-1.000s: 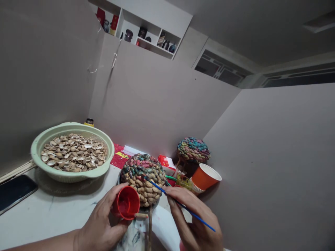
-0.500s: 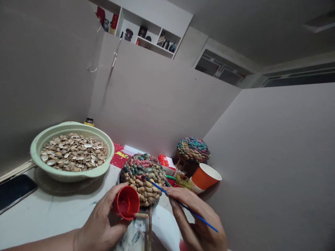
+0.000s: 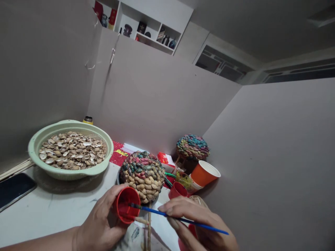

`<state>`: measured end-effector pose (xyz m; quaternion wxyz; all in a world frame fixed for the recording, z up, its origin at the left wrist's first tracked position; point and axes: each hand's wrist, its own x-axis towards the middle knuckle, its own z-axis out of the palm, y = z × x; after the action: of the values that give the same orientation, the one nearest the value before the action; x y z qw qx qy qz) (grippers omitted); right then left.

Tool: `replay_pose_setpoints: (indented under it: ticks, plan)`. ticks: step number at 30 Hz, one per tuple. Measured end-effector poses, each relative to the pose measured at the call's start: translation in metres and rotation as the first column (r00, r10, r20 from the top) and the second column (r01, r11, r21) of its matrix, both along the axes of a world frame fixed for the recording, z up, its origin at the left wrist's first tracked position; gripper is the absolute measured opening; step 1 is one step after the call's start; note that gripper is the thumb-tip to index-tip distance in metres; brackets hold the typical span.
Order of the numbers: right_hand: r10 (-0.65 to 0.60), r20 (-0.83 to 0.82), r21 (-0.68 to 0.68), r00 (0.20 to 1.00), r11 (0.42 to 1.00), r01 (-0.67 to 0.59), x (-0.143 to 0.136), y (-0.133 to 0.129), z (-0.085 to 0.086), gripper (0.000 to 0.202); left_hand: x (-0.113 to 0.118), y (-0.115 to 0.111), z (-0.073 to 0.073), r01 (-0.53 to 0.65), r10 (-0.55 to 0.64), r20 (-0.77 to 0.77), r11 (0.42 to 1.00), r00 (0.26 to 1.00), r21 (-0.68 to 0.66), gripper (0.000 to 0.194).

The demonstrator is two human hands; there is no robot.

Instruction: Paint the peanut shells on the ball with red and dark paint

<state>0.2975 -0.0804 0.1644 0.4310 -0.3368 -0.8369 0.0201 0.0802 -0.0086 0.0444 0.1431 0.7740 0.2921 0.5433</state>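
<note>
One dark smartphone lies at our far left on a white tabletop, just beside some thin pale sticks. Next comes a pale green colander full of split, empty-looking nutshells; its rim probably keeps them from scattering. Our left hand curls around a small red cup, its mouth tipped toward us and to the right, likely so that the brush can enter easily. Just behind the cup, near the middle, sits a dome of whole peanuts, coloured red, teal and dark on top, plain tan on its lower front. We seem to keep the cup close so that the bristles travel little. Our right hand pinches a blue-handled paintbrush between thumb and fingers, its dark tip at the cup's mouth; we cannot tell whether it touches the inside. Behind that hand stand a second red cup, an orange paper cup leaning sideways, and another coloured peanut dome against the wall, perhaps set aside there for room.
</note>
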Motion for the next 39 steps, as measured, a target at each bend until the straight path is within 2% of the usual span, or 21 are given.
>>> replay_pose_setpoints:
  ticks: [4,9,14,21,28,31,35,39]
  plan:
    - [0.046,0.071,-0.007,0.996,0.999,-0.045,-0.003,0.012,-0.007,0.034,0.001,-0.002,0.001,0.018,-0.017,-0.018,0.998,1.0,0.062,0.057]
    - [0.093,0.139,-0.063,0.986,0.994,-0.085,-0.008,0.019,-0.017,0.025,0.0,-0.001,-0.002,0.065,-0.06,-0.056,0.994,0.997,0.091,0.061]
    - [0.124,0.187,-0.123,0.974,0.987,-0.102,-0.009,0.021,-0.02,0.019,-0.001,0.002,-0.004,0.101,-0.093,-0.077,0.989,0.993,0.105,0.065]
    - [0.071,0.153,-0.005,0.986,0.997,-0.071,-0.008,0.018,-0.013,0.027,0.001,0.001,-0.004,0.064,-0.064,-0.053,0.998,0.997,-0.002,0.07]
    - [0.007,0.065,0.039,0.998,0.999,-0.01,-0.006,0.011,-0.01,0.036,0.001,0.002,-0.002,0.012,-0.012,-0.022,1.0,1.0,0.001,0.07]
    - [-0.035,0.027,0.086,0.999,0.996,0.032,0.001,0.009,-0.01,0.033,0.001,0.003,-0.006,-0.004,0.004,-0.015,0.998,1.0,-0.06,0.073]
    - [-0.145,-0.022,0.175,0.989,0.974,0.147,0.009,0.01,-0.011,0.029,0.0,0.004,-0.009,-0.003,0.002,-0.009,0.992,1.0,-0.129,0.07]
    - [-0.161,-0.022,0.221,0.987,0.962,0.161,0.01,0.017,-0.016,0.03,0.001,0.004,-0.01,0.005,-0.004,0.006,0.99,1.0,-0.142,0.066]
